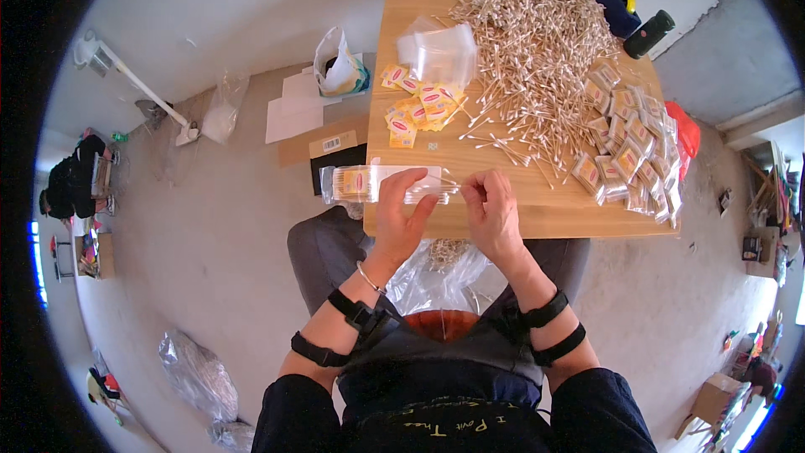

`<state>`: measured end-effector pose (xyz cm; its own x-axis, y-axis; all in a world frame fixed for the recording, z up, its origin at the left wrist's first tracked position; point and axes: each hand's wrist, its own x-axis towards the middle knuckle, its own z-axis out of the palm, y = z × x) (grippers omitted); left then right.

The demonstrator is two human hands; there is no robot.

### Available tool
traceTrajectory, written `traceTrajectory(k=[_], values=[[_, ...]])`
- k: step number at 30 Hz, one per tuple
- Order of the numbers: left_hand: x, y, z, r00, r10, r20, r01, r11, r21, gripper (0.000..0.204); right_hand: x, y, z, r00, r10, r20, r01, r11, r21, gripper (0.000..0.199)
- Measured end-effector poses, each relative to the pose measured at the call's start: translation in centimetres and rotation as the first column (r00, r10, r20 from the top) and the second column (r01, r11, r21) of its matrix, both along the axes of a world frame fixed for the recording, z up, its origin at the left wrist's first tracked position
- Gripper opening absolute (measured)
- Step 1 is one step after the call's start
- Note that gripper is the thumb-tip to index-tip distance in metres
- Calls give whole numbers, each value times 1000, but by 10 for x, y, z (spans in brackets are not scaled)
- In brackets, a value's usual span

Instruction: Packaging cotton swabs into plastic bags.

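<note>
The step in hand looks like loading a small bundle of cotton swabs into a narrow clear plastic sleeve [381, 184], and it goes best, I judge, if the sleeve's open end is held wide and level with the near edge of the wooden tabletop [436, 159] while the sticks go in straight and all together, so no tip catches on the film. The left hand [401, 211] lies over the sleeve with its fingers curled and the thumb tucked beneath, gripping the right-hand end of the packet; the sleeve juts out to the left of that hand, past the tabletop's left edge, with a yellow and red label card showing through the film. The right hand [490, 208] sits just right of the sleeve's mouth, fingers bunched and pinching a few cotton swabs [447, 184] whose tips point toward the opening; whether they are already inside is too fine to tell. Beyond the sleeve, toward the far side of the tabletop, lies a large heap of loose swabs [537, 50], with a scatter of yellow label cards [417, 106] and a stack of empty clear bags [440, 52] to its left and rows of filled packets [633, 147] to its right.
</note>
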<state>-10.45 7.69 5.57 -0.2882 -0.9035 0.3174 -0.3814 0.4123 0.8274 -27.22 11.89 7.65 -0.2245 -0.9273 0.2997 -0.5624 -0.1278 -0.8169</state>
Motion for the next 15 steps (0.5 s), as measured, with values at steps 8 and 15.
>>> traceTrajectory(k=[8, 15], values=[[-15, 30, 60, 763, 27, -646, 279, 888, 366, 24, 24, 44, 37, 989, -58, 138, 72, 993, -97, 11], [-13, 53, 76, 661, 84, -746, 383, 817, 431, 16, 28, 69, 58, 993, -28, 116, 51, 978, -203, 11]])
